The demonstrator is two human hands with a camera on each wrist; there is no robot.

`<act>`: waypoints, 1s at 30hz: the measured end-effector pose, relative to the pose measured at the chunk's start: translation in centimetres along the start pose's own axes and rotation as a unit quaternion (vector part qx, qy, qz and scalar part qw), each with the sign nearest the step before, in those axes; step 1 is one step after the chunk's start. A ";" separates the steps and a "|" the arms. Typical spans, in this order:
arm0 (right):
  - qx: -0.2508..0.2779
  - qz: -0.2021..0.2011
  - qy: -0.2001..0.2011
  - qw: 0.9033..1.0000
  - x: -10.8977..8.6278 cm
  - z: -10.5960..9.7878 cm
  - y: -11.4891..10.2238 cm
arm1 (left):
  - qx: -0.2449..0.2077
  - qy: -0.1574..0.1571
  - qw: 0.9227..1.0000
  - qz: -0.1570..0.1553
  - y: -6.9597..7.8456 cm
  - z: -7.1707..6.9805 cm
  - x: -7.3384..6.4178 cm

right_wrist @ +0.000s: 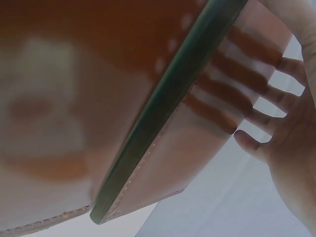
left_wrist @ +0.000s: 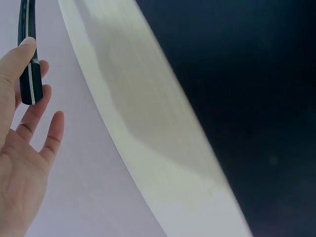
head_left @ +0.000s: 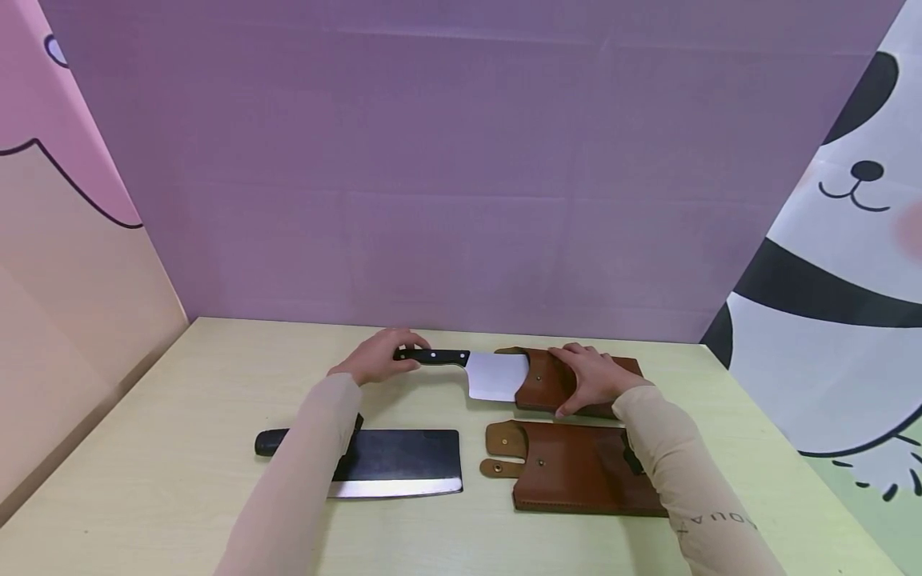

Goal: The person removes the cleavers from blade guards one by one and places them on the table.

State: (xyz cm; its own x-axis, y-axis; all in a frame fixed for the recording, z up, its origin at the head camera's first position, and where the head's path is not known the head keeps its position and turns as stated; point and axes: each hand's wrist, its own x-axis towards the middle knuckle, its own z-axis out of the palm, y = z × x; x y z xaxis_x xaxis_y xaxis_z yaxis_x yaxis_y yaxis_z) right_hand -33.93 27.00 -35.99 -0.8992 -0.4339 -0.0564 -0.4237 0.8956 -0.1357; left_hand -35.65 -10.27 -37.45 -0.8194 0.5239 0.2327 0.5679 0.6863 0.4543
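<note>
My left hand (head_left: 382,356) pinches the black riveted handle (head_left: 442,358) of a cleaver. Its silver blade (head_left: 493,376) points right, and the front part is hidden inside a brown leather sheath (head_left: 536,392). The left wrist view shows my thumb and fingers at the handle's end, the lower fingers loose. Spread across that sheath, my right hand (head_left: 594,376) holds it, thumb at the near edge, fingers toward the far edge. Below my left forearm lies a larger cleaver with a dark blade (head_left: 410,456) and black handle (head_left: 270,442), partly covered by the sleeve.
A second brown leather sheath (head_left: 576,472) with an unfastened snap strap (head_left: 497,468) lies nearer, partly under my right forearm. Everything sits on a pale wooden table (head_left: 180,448). A purple backdrop (head_left: 461,176) rises at the far edge, with printed panels at both sides.
</note>
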 end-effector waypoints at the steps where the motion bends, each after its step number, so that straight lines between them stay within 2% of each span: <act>1: -0.001 0.000 0.000 1.000 0.0 0.0 0.0 | 0.000 0.001 1.000 0.001 0.0 0.0 0.0; 12: -0.006 0.001 0.002 1.000 -0.2 0.0 0.3 | -0.006 0.003 1.000 0.004 0.1 -0.7 -0.6; 30: 0.007 0.008 -0.004 1.000 -0.8 -0.1 0.9 | -0.002 0.009 1.000 0.011 -1.0 -1.2 -1.2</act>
State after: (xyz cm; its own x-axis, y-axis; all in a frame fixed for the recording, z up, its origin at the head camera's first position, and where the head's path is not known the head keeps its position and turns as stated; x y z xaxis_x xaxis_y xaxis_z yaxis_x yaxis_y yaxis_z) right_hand -33.64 28.16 -36.02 -0.9049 -0.4205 -0.0660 -0.4078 0.9008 -0.1491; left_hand -35.28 -12.21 -37.11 -0.8076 0.5304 0.2578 0.5860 0.6726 0.4519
